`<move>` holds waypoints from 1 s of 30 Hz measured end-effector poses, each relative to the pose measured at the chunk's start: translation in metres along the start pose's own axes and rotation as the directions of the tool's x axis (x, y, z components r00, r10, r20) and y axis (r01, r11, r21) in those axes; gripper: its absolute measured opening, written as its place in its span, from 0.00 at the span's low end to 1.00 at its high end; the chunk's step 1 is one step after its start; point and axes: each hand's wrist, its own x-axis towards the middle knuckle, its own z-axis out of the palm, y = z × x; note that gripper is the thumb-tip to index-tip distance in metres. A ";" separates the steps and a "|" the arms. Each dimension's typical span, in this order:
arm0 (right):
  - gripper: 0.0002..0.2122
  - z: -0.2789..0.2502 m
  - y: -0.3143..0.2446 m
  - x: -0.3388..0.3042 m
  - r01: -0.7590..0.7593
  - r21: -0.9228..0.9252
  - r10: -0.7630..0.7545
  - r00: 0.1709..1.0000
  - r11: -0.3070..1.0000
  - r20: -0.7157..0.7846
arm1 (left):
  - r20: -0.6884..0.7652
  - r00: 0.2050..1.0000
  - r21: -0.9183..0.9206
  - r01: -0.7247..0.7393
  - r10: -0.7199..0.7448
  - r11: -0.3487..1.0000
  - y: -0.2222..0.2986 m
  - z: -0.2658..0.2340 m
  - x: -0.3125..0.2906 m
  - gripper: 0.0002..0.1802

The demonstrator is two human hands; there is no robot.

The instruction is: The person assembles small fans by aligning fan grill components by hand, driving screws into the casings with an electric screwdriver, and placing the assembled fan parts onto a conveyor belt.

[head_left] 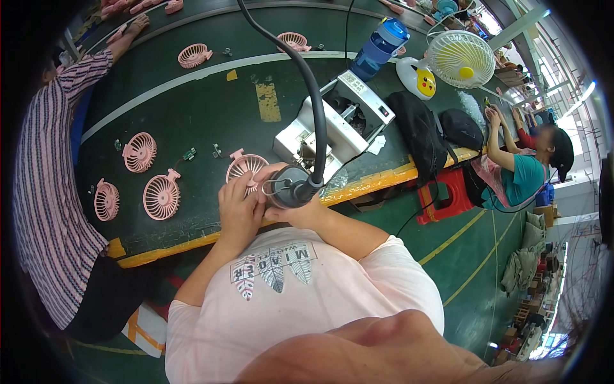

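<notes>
Right in front of me, at the table's near edge, my left hand point(239, 208) has its fingers closed on the lower rim of a pink round fan housing point(246, 165) with a slatted grille. Close beside it, my right hand point(302, 216) is wrapped around a black corded electric screwdriver point(293, 187), seen from its top end with a wire hanging loop. The tool's body hides most of the right hand's fingers and the tip. From its top a thick black cable point(308, 73) rises. Just beyond my right hand stands a silver screw-feeder-like machine point(332, 128).
On the green table lie several pink fan housings point(162, 196) and small circuit boards point(189, 154). A blue water bottle point(377, 51), a white desk fan point(460, 59) and a black bag point(416, 134) stand right. A striped-shirted co-worker point(54, 166) reaches in left; another point(521, 169) sits right.
</notes>
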 end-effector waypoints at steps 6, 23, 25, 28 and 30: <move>0.25 0.000 -0.001 -0.001 -0.111 0.169 0.103 0.993 0.979 0.055 | -0.033 0.999 -0.019 0.007 -0.007 1.000 0.000 -0.001 0.001 0.12; 0.29 -0.036 -0.015 0.012 0.109 0.321 -0.048 0.980 0.941 -0.193 | -0.011 1.000 -0.099 -0.011 0.010 0.995 -0.010 -0.007 -0.007 0.10; 0.30 -0.049 -0.032 0.020 0.262 0.302 -0.193 0.952 0.917 -0.239 | -0.007 1.000 -0.103 0.010 -0.011 0.995 -0.010 -0.009 -0.008 0.09; 0.31 -0.053 -0.044 0.033 0.395 0.164 -0.338 0.895 0.904 -0.290 | 0.004 0.998 -0.122 -0.056 0.057 0.991 -0.013 -0.008 -0.010 0.09; 0.32 -0.055 -0.041 0.039 0.386 0.148 -0.335 0.899 0.911 -0.284 | 0.017 0.999 -0.125 -0.042 0.044 0.991 -0.014 -0.008 -0.012 0.08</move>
